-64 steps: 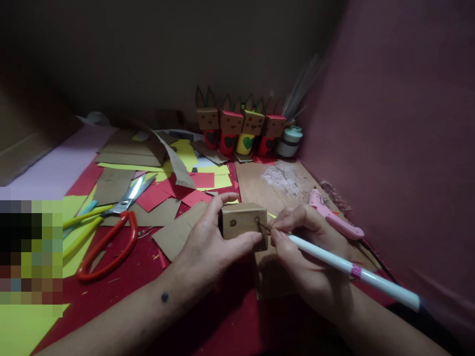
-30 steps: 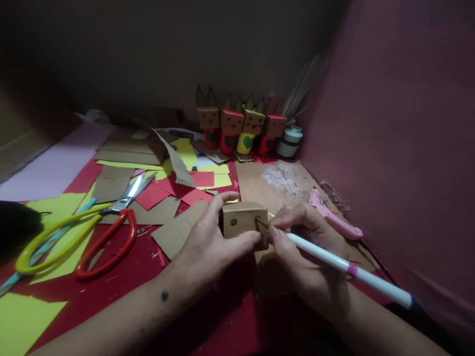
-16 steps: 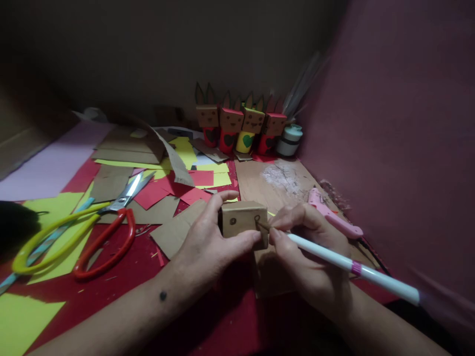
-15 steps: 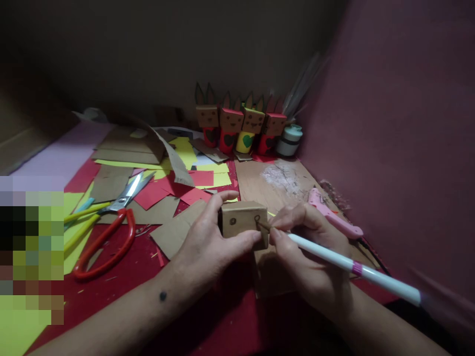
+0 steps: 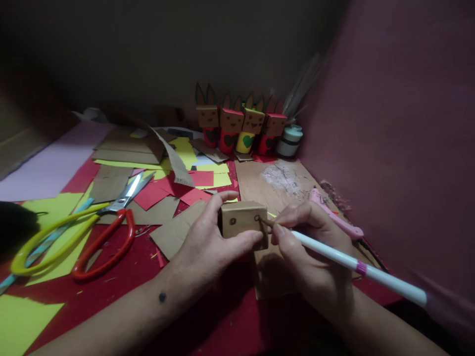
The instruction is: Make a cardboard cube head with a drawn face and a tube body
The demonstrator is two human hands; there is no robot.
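My left hand (image 5: 213, 235) is closed around a small cardboard box (image 5: 243, 225), its thumb along the lower front. Two small dark circles like eyes are drawn on the front, one at each side. In my right hand (image 5: 311, 242) is a white marker pen (image 5: 334, 254) with a purple band. Its brown tip is at the right-hand circle; whether it touches the cardboard I cannot tell. Under the right hand lies a flat piece of cardboard (image 5: 272, 279).
Scissors (image 5: 122, 202) with red and yellow handles lie open at left among yellow, red and brown scraps. Several cardboard-headed figures (image 5: 232, 123) stand at the back beside a pale green jar (image 5: 290, 141). A pink glue gun (image 5: 337, 217) rests at right on a wooden board (image 5: 256, 178).
The marker and my right hand have shifted slightly right and down. My left hand and the box stay nearly in place.
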